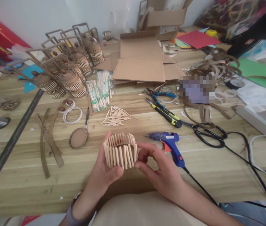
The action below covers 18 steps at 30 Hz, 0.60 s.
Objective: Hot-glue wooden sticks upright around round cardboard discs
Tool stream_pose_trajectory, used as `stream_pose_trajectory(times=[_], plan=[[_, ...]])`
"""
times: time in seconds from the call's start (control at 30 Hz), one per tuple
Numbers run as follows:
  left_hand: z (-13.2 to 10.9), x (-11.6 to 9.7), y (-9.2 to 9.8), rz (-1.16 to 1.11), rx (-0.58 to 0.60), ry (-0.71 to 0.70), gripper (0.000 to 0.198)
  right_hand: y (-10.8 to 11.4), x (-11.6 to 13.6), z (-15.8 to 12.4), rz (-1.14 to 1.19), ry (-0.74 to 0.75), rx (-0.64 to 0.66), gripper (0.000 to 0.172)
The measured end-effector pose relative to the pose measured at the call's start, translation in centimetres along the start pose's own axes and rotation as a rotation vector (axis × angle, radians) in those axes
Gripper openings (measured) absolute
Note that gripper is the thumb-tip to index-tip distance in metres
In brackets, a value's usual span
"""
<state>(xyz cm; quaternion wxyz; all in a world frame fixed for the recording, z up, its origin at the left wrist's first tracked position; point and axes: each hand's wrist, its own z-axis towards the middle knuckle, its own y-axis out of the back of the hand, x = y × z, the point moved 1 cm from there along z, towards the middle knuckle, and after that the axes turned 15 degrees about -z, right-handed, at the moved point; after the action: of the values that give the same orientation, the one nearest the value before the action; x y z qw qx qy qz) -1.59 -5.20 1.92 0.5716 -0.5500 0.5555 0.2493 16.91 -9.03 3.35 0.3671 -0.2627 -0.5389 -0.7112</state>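
Note:
A round basket-like ring of short wooden sticks (pixel 120 156) is held up near the table's front edge. The sticks stand side by side, and a brown cardboard band shows inside. My left hand (pixel 102 175) wraps round its left side, thumb along the lower front. My right hand (pixel 158 166) pinches the ring's right edge between thumb and bent forefinger; whether a separate stick is between them is hidden. Just beyond the ring lies a pile of loose wooden sticks (pixel 117 116). A blue glue gun (pixel 170 139) rests right of my right hand.
Scissors (pixel 210 133), a yellow-black utility knife (pixel 168 116) and blue-handled pliers (pixel 162 95) lie to the right. Left are a round cardboard disc (pixel 78 138), cardboard strips (pixel 44 144) and white rings (pixel 72 115). Finished stick lanterns (pixel 74 83) and a flattened carton (pixel 139 69) stand behind. Cables run right.

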Motion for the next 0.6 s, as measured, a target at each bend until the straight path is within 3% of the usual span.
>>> stream_pose_trajectory(times=[0.37, 0.5, 0.6], plan=[[-0.6, -0.9, -0.5, -0.038, -0.036, -0.101, 0.117, 0.3, -0.1, -0.1, -0.072, 0.021, 0.023, 0.033], [0.8, -0.9, 0.0, 0.052, -0.049, -0.206, 0.107, 2.5, -1.0, -0.7, -0.242, 0.01, 0.032, 0.024], [3.3, -1.4, 0.0, 0.099, 0.01, -0.269, 0.086, 4.9, -3.1, -2.1, -0.443, -0.135, 0.02, 0.016]])
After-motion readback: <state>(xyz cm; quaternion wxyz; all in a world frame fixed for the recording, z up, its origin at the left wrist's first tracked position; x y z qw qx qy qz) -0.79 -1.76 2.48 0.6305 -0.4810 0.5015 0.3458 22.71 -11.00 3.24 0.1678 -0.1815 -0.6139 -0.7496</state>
